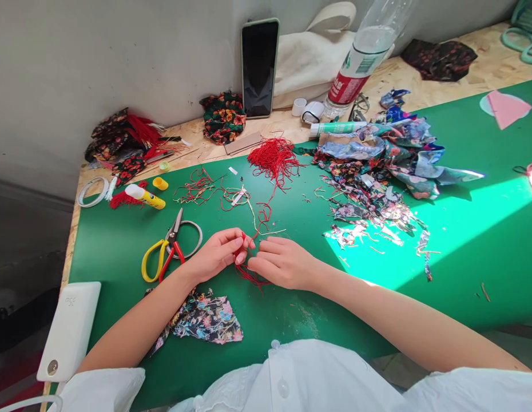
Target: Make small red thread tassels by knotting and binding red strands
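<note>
My left hand (218, 253) and my right hand (282, 262) meet over the green mat (292, 320), fingertips pinched together on a small bundle of red threads (249, 273) that trails down between them. More red thread runs from my fingers up to a loose pile of red threads (274, 157) at the mat's far edge. Scissors with yellow and red handles (163, 254) lie just left of my left hand, across a metal ring (193, 237). A floral fabric piece (206, 319) lies under my left forearm.
A heap of floral fabric scraps (377, 166) spreads on the right. A phone (259, 67) leans on the wall beside a plastic bottle (362, 54). A yellow glue stick (146, 197), tape roll (92, 191) and white power bank (68, 329) sit at left.
</note>
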`<act>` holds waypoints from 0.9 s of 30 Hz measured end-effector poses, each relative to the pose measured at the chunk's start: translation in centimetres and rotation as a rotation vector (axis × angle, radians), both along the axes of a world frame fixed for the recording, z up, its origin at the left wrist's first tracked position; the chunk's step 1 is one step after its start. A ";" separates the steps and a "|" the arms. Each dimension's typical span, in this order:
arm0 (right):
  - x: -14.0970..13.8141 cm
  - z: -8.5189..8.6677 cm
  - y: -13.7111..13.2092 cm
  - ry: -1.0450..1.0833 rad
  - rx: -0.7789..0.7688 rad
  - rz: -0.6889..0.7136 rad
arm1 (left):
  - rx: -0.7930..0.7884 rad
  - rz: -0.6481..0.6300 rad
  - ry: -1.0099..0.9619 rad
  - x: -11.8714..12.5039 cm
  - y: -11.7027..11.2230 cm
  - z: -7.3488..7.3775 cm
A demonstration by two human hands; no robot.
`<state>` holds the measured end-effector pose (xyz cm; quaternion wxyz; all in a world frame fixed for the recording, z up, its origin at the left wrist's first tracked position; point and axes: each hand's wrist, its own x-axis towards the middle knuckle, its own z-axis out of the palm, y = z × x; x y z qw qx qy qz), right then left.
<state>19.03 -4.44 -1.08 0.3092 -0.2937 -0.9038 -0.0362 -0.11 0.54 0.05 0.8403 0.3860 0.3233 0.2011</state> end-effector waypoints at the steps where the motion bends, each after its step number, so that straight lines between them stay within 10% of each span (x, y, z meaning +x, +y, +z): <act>1: 0.0 0.0 0.0 -0.021 0.006 0.019 | -0.004 0.001 -0.003 0.0 0.0 0.0; 27: -0.6 -0.2 -1.5 -0.087 -0.079 0.333 | -0.049 0.051 -0.016 0.1 0.0 0.1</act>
